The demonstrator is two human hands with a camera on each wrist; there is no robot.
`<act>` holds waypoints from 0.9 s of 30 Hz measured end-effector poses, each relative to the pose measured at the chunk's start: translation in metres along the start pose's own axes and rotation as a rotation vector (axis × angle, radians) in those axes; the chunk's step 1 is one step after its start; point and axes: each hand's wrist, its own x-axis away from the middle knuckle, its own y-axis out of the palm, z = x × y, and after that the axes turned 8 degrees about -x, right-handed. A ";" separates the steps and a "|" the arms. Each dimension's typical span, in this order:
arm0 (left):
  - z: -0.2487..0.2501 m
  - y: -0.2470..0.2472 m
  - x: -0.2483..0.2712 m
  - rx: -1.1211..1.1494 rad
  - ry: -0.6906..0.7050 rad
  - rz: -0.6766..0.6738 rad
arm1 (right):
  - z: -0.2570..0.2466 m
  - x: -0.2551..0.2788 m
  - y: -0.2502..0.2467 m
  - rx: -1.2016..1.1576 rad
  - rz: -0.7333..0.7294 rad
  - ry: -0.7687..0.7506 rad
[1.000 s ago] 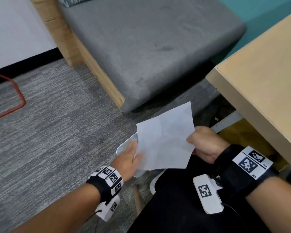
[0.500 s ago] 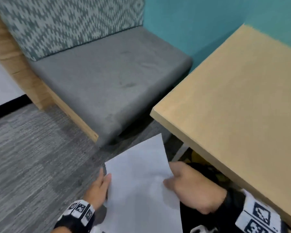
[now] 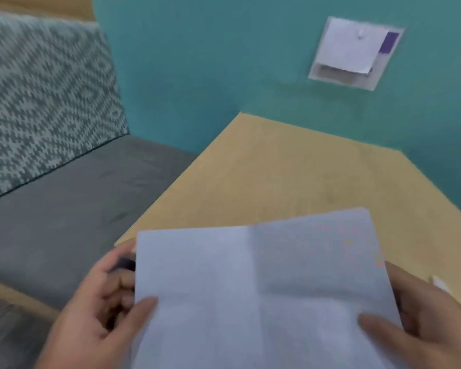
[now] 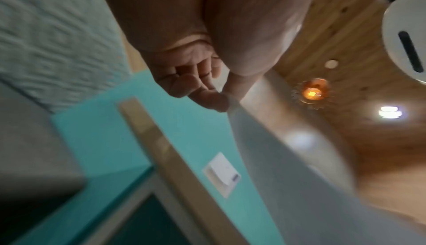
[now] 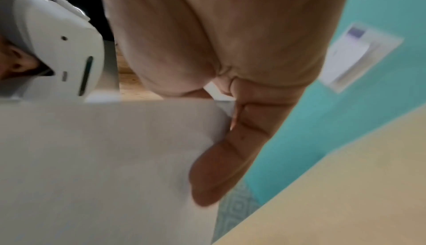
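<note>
A white sheet of paper (image 3: 258,286) with fold creases is held up flat over the near corner of the wooden table (image 3: 290,171). My left hand (image 3: 112,304) pinches its left edge, thumb on top and fingers curled beneath. My right hand (image 3: 410,323) pinches the right edge in the same way. In the left wrist view the left hand (image 4: 221,95) nips the paper (image 4: 299,185) between thumb and fingertip. In the right wrist view the right hand (image 5: 221,139) has its fingers under the paper (image 5: 103,167).
A grey cushioned bench (image 3: 64,209) with a patterned backrest (image 3: 43,97) stands to the left of the table. A white wall plate with a paper note (image 3: 354,51) hangs on the teal wall (image 3: 197,62) behind the table.
Both hands have lifted the paper from lap height, below the table's edge, up over the table corner. The sheet has turned square to me and spread out. My view has swung upward.
</note>
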 end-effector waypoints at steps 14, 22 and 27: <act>0.079 0.177 -0.134 -0.913 0.165 -0.565 | 0.066 -0.034 -0.105 0.484 -0.043 0.386; 0.087 0.195 -0.138 -1.456 0.154 -0.788 | 0.073 -0.054 -0.107 0.689 -0.239 0.356; 0.090 0.193 -0.137 -1.414 0.108 -0.827 | 0.072 -0.051 -0.112 0.660 -0.229 0.363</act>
